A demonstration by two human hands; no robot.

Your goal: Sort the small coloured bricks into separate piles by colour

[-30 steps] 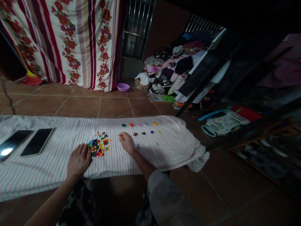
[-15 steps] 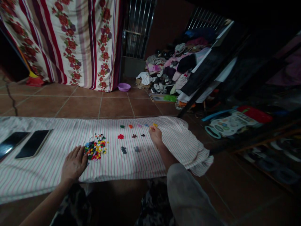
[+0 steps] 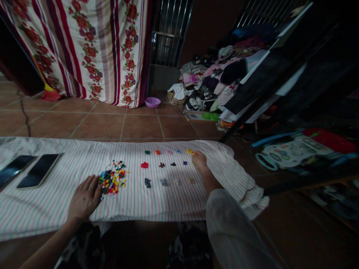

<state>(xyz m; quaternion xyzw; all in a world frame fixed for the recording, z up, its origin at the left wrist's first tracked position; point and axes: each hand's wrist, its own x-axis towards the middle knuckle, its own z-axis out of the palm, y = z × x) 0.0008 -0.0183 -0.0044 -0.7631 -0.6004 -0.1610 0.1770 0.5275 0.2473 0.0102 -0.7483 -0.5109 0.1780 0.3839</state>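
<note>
My left hand [image 3: 84, 198] lies flat on the striped cloth, its fingers stretched out and touching the edge of a mixed pile of small coloured pieces [image 3: 113, 181]. Over at the right, my right hand [image 3: 200, 160] has its fingertips pinched at a small yellow piece, beside the yellow cluster [image 3: 189, 151]. Small groups sorted by colour form rows: green [image 3: 147, 152], orange [image 3: 157, 152], pink [image 3: 169, 151] and light blue [image 3: 178, 151] behind; red [image 3: 144, 165], brown [image 3: 162, 165], black [image 3: 173, 164] and dark blue [image 3: 185, 163] mid-row; dark grey [image 3: 147, 182], light grey [image 3: 164, 182], whitish [image 3: 177, 182] and tan [image 3: 192, 180] in front.
Two phones [image 3: 38, 171] lie on the cloth [image 3: 70, 157] at the left. Beyond are a tiled floor, a purple basin [image 3: 152, 102], a floral curtain [image 3: 106, 48] and a heap of clothes [image 3: 213, 78]. A toy-like panel [image 3: 291, 154] lies at the right.
My right hand has shifted right from near the light blue group to the yellow one, uncovering the dark blue and tan groups. My left hand stays by the pile. The view has turned slightly.
</note>
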